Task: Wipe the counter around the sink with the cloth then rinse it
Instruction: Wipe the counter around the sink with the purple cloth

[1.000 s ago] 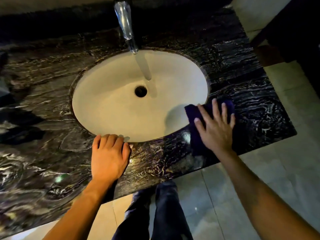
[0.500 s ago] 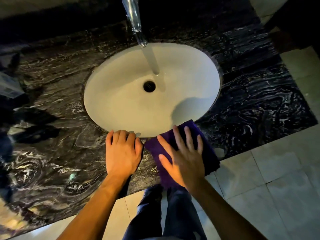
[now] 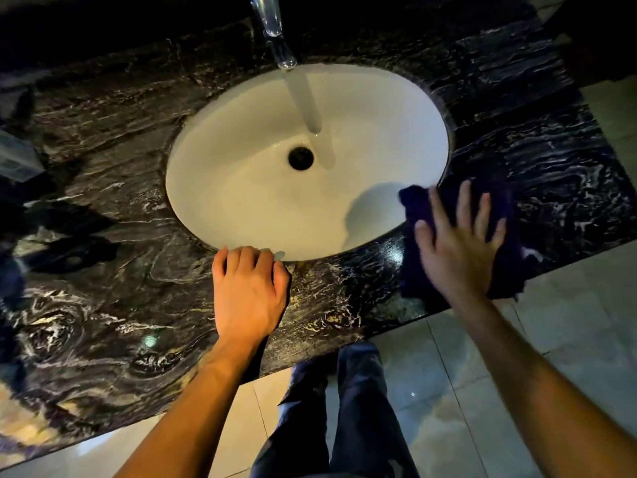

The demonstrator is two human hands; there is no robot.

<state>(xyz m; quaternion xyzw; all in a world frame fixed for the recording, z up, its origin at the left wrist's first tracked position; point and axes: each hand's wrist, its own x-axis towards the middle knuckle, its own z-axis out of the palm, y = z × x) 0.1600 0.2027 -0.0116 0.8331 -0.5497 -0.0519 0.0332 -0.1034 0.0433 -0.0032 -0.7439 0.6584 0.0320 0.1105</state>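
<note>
Wiping step in hand, rinse not yet done. Near, lower centre: left hand (image 3: pixel 249 291) rests on the dark veined marble counter (image 3: pixel 113 305) at the sink's front rim, fingertips curled over the edge, grasping nothing. Right of centre: right hand (image 3: pixel 460 246) presses flat, fingers spread, on the dark purple cloth (image 3: pixel 510 208), which lies on the counter beside the white oval sink (image 3: pixel 241 188). Next move likely calls for sweeping the far side. Far: chrome tap (image 3: pixel 272 25) running, top cut off. Right hand is motion-blurred; upper-left objects too dark to identify.
</note>
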